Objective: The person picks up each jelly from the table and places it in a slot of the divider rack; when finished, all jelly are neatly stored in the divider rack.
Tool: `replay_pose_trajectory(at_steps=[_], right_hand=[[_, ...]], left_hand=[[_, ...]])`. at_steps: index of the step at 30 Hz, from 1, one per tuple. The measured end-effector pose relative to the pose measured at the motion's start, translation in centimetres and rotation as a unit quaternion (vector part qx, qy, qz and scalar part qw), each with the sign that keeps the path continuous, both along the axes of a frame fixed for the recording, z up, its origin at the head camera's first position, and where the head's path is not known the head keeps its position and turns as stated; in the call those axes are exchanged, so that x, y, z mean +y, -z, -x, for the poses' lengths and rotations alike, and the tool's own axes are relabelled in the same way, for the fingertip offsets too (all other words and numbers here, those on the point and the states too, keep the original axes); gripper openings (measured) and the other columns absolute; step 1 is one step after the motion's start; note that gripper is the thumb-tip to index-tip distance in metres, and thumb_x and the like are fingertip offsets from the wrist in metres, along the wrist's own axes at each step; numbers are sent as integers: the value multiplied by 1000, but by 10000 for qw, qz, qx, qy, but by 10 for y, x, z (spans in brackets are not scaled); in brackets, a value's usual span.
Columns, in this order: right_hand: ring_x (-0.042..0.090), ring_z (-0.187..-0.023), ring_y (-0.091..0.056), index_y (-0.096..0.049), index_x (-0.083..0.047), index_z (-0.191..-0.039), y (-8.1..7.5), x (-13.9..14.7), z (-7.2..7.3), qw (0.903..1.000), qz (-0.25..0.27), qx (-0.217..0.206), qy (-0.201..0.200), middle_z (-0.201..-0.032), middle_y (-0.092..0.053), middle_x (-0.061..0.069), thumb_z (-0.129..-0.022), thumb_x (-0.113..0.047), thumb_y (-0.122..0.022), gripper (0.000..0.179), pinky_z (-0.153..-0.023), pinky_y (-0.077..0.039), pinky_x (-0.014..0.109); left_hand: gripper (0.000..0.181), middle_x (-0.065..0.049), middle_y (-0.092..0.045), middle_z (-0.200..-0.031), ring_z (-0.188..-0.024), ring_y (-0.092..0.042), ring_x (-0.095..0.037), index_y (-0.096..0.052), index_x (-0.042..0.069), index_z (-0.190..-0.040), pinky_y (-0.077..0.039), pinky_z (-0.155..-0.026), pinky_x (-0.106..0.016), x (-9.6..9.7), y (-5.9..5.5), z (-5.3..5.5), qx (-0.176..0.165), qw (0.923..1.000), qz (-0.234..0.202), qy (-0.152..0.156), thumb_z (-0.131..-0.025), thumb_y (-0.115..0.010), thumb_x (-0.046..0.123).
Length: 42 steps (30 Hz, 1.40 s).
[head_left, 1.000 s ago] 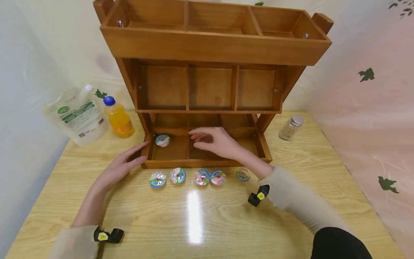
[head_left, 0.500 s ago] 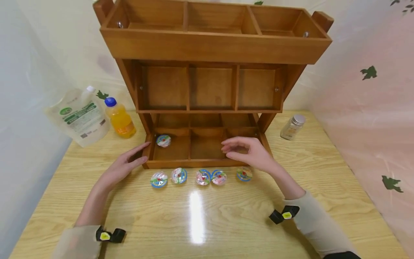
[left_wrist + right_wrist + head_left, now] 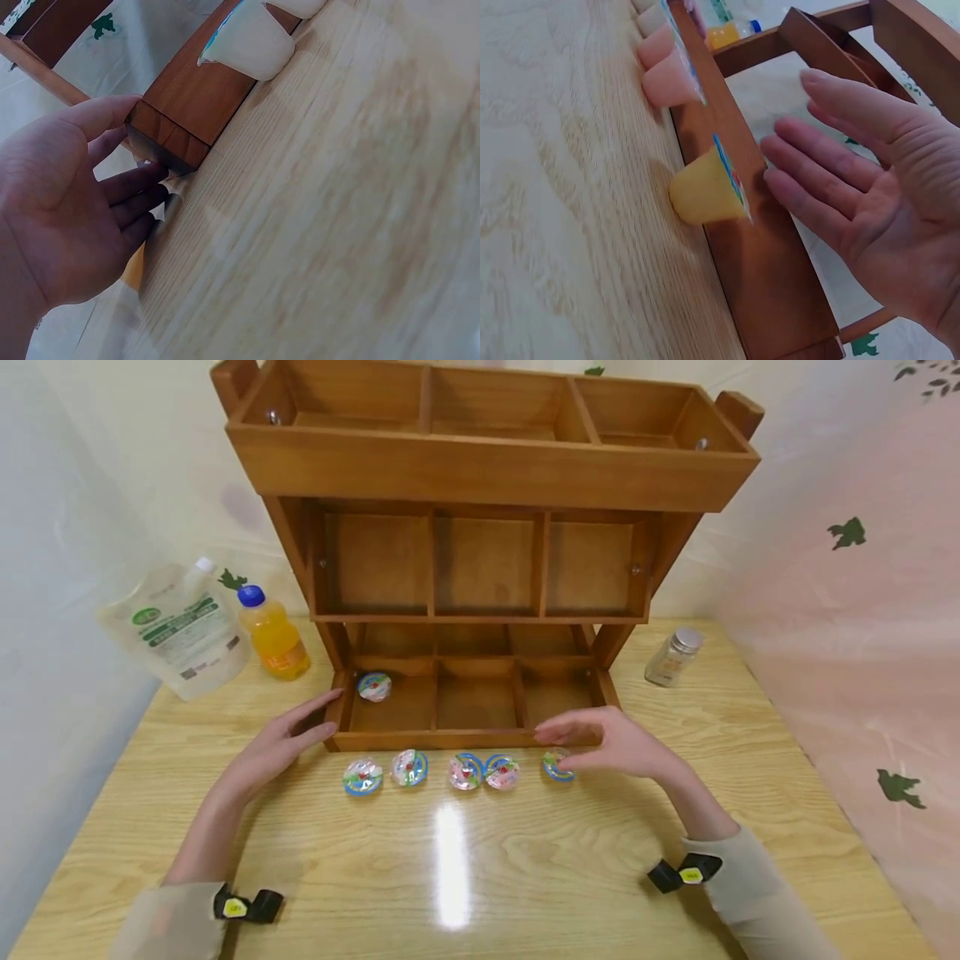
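Observation:
Over the yellow jelly cup (image 3: 705, 191), at the right end of a row, hovers my right hand (image 3: 618, 743), its fingers spread and nothing between them. The wrist view has that cup upright on the table, apart from the fingertips. My left hand (image 3: 273, 747) touches the lower left end of the brown wooden shelf (image 3: 491, 472), thumb at the front corner (image 3: 161, 135) and fingers loosely extended behind. Two pink jelly cups (image 3: 483, 772) stand side by side mid-row, and two white jelly cups (image 3: 386, 772) stand further left. One more jelly cup (image 3: 375, 687) lies in the bottom left compartment.
Left of the shelf stand an orange juice bottle (image 3: 276, 635) with a blue cap and a large white spouted pouch (image 3: 176, 635). A small glass jar (image 3: 672, 657) with a metal lid is on the right. The wooden table (image 3: 360, 868) continues toward me.
My right hand has left the bottom tray's middle compartment, moving right and then toward me to the yellow jelly cup. The left hand stays at the shelf's end.

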State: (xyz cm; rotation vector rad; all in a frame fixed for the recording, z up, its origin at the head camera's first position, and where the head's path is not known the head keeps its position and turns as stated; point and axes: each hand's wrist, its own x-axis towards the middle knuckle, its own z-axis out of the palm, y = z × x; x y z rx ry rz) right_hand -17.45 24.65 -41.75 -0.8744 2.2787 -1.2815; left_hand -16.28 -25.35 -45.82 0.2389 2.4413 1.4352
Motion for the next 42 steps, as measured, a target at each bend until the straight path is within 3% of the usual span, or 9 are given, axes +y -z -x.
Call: replay_pose_trajectory(at_steps=[3, 8, 18, 28, 35, 42], right_hand=[[24, -124, -69, -69, -19, -133, 2, 2, 0, 9995, -266, 40, -167, -131, -73, 9, -86, -18, -85, 50, -106, -55, 32], [16, -127, -66, -68, -17, -136, 2, 7, 1, 9949, -773, 460, -466, -135, -71, 3, -84, -19, -86, 55, -107, -54, 29], [23, -133, -62, -66, -14, -139, 4, 9, 2, 9891, -1124, 537, -789, -141, -68, 2, -85, -15, -85, 57, -109, -53, 48], [24, -130, -64, -68, -15, -135, 11, 4, 2, 9833, -1457, 651, -875, -138, -69, 0, -82, -12, -86, 56, -108, -54, 41], [21, -123, -67, -71, -16, -130, 11, 1, -1, 9802, -1561, 927, -796, -131, -72, -2, -83, -15, -86, 50, -104, -56, 40], [17, -118, -68, -73, -17, -127, 8, 4, -2, 9836, -1263, 990, -817, -126, -73, -3, -84, -15, -86, 45, -100, -58, 37]], left_hand=[[64, -10, -23, -173, -160, -13, -43, -32, 26, -163, -13, -123, -73, 0, 1, -1, -20, 10000, -7, -8, -106, -55, 45], [64, -10, -22, -173, -160, -14, -43, -32, 27, -163, -14, -123, -73, 1, 2, -1, -19, 10000, -14, 23, -106, -54, 45], [64, -10, -21, -173, -160, -13, -43, -31, 30, -163, -14, -123, -74, 0, 1, -3, -49, 10000, 40, -13, -105, -54, 47], [64, -12, -20, -173, -159, -14, -45, -31, 30, -163, -15, -122, -74, 0, 0, -3, -56, 9999, 98, 6, -106, -53, 47], [64, -11, -20, -173, -160, -14, -44, -31, 31, -163, -15, -123, -74, 0, -1, -3, -60, 9999, 86, -9, -106, -53, 48], [63, -10, -21, -173, -160, -14, -43, -32, 31, -163, -15, -123, -73, -1, -1, -2, -20, 9999, 108, 15, -106, -54, 47]])
